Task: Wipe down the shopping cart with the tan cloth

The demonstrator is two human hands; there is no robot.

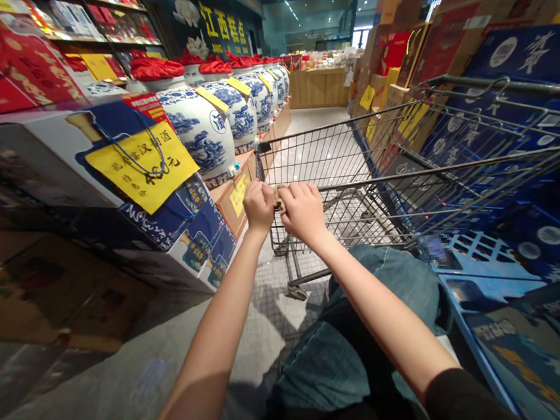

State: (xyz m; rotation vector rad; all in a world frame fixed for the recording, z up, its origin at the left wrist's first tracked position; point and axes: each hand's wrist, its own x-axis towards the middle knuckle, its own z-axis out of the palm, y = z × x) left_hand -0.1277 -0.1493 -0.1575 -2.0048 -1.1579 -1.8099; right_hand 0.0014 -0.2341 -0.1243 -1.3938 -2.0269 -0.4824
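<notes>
While a person's left hand (258,207) and right hand (304,211) clench a small brown item (280,199) near a cart (356,181), moving it likely needs both

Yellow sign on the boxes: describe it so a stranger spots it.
Left of the cart, boxes stand before blue-and-white jars. The sign lies tilted against those boxes. Unlike the jars' narrow yellow strips, it is broad, with large handwriting.

From head height, the single view faces forward and down over the wearer's forearms (228,314). A distant counter (318,87) shows beyond.
</notes>
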